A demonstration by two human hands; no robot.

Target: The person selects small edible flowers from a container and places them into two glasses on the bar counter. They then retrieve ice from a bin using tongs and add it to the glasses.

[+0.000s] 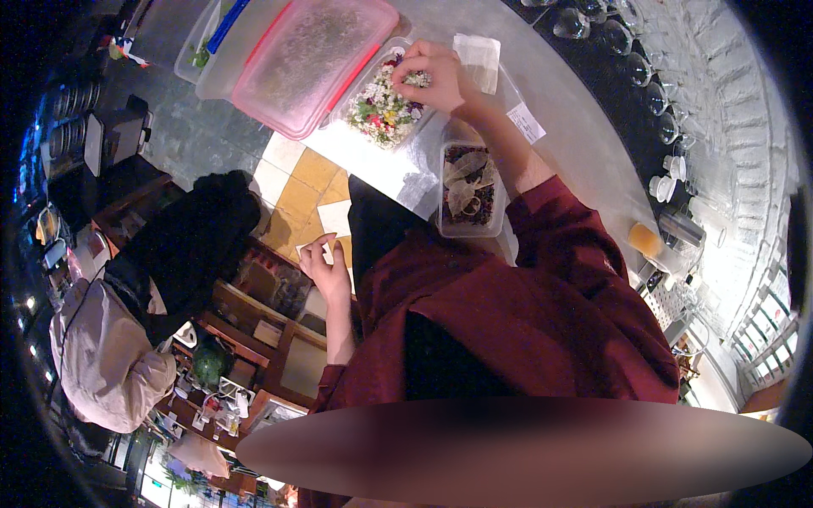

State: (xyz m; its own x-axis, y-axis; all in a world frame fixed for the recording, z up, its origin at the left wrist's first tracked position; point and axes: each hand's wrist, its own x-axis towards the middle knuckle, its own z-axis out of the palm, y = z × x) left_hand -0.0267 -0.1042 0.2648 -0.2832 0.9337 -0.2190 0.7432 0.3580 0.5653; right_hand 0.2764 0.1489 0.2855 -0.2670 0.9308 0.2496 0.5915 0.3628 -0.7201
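My right hand point(429, 79) is over a clear plastic container point(412, 140) of small edible flowers point(383, 112), mostly white with some red, yellow and purple. Its thumb and fingers are pinched together at the flowers, and what they hold, if anything, is too small to make out. Down at my left side, away from the counter, my left hand point(327, 269) hangs in the air with its fingers loosely bent and apart, holding nothing. Beside my right forearm stands a second clear container point(471, 229) with dried leaves point(467, 182) on dark bits.
A frosted box with a pink-red rim point(298, 72) adjoins the flower container on the counter point(559, 106). A white paper packet point(478, 61) and a printed slip point(526, 123) lie near my right arm. Glasses point(618, 38) line the far right. Another person point(114, 347) stands at left.
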